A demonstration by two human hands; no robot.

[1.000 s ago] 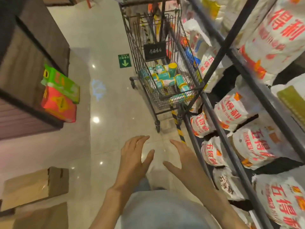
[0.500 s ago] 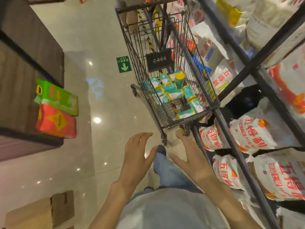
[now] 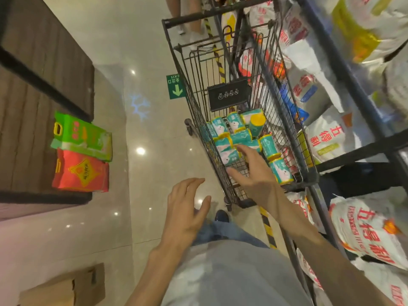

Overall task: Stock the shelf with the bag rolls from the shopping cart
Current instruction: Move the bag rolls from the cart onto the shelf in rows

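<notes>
The right hand [image 3: 254,173] has its fingers spread and straight, holding nothing, reaching over the rim of the wire shopping cart [image 3: 198,120] above the bag rolls [image 3: 240,138]. Whether a fingertip touches a roll is hard to say. The rolls are short teal cylinders with yellow ends, glossy-wrapped, heaped on the cart's mesh floor. The left hand [image 3: 185,213] hangs loose and empty over the polished floor [image 3: 150,173]. A dark metal shelf [image 3: 344,69] on the right carries plump white sacks [image 3: 364,228] printed in red.
</notes>
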